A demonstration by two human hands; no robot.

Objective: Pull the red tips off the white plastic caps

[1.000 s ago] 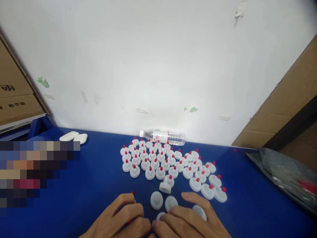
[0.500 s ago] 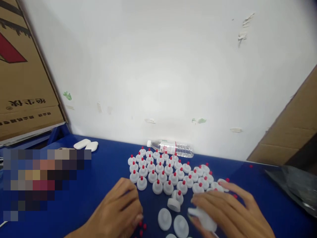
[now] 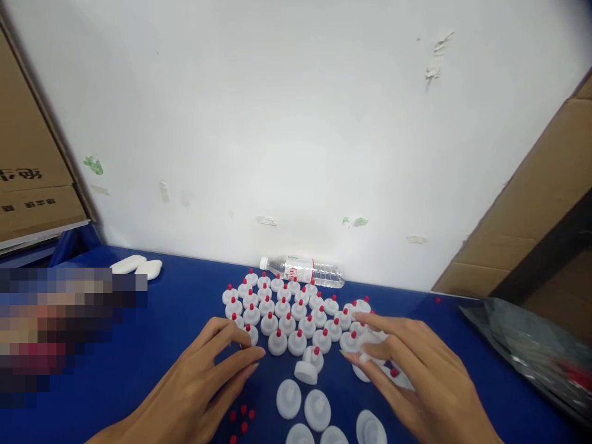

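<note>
My left hand (image 3: pixel 217 370) hovers over the blue table with thumb and fingers pinched together; whatever they hold is too small or hidden to make out. Just below it lie several small red tips (image 3: pixel 244 409). My right hand (image 3: pixel 411 370) grips a translucent white nozzle cap (image 3: pixel 372 339) between thumb and fingers, at the right edge of the group. Several white caps with red tips (image 3: pixel 278 342) stand upright beyond and between both hands. One white cap (image 3: pixel 306 372) leans on its side against another. Nearer me are several white caps without red tips (image 3: pixel 317 410).
A clear plastic bottle (image 3: pixel 300 271) lies along the white wall behind the caps. Two white oval objects (image 3: pixel 148 269) are at the back left, beside a pixelated patch. A dark plastic bag (image 3: pixel 522 345) and cardboard (image 3: pixel 518 234) are on the right. Another cardboard box (image 3: pixel 37 185) stands left.
The view has turned right, so the scene sits further left. My left hand has lifted off the loose red tips. My right hand has moved forward, to the right edge of the cap group.
</note>
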